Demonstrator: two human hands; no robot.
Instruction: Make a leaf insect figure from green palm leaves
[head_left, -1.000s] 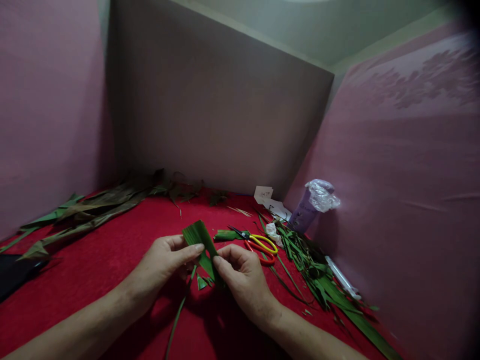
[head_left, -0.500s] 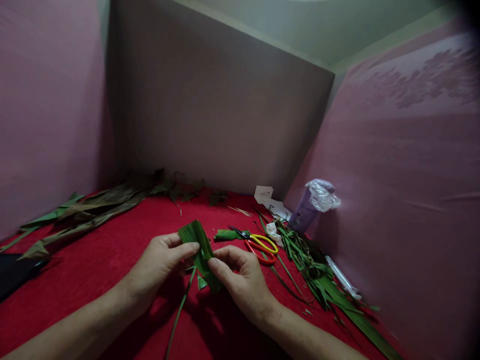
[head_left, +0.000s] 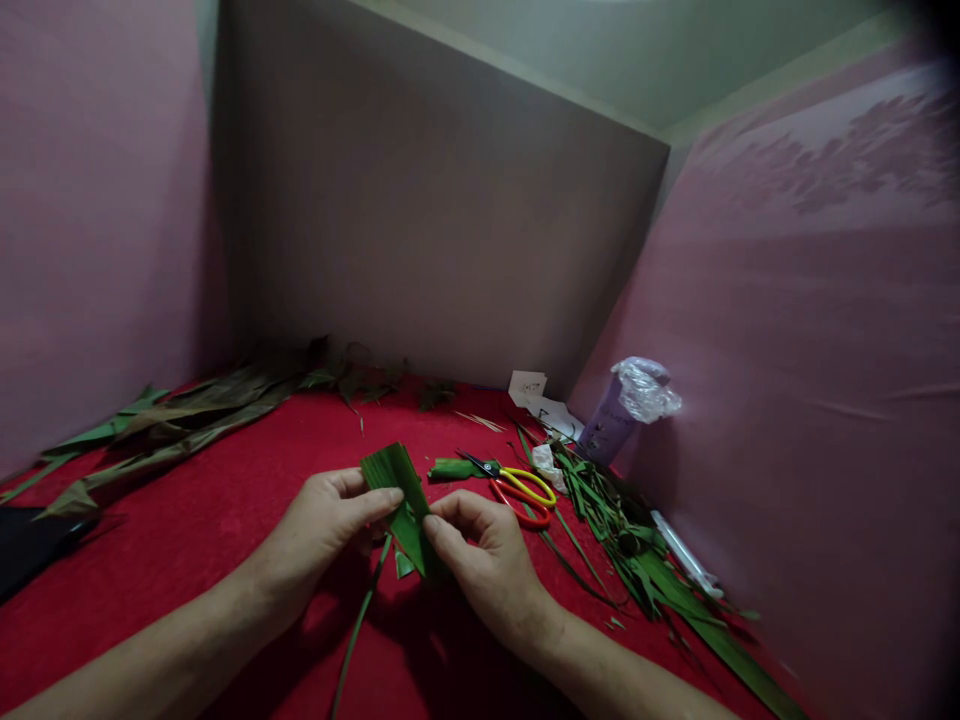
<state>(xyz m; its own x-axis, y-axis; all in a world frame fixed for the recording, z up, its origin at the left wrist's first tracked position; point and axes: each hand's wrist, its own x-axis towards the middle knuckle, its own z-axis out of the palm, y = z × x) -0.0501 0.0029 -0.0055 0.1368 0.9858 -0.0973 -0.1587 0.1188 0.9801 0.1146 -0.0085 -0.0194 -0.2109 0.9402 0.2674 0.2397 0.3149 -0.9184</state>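
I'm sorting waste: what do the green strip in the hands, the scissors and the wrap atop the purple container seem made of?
Green strip: apparently plant leaf, slightly glossy, with fine parallel lines.
Scissors: blades probably dark metal, pointed; smooth red and yellow handles look like plastic, perhaps a coating.
Wrap: likely clear plastic film, shiny with bright creases.

Ahead of you, dark marks on a white card (head_left: 526, 386), some paper (head_left: 556, 416) and a purple pack (head_left: 604, 426) are too small or blurred to read.

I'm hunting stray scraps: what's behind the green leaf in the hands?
Behind the leaf, a small green scrap peeks out, against red cloth; whatever the leaf fully covers can't be seen.
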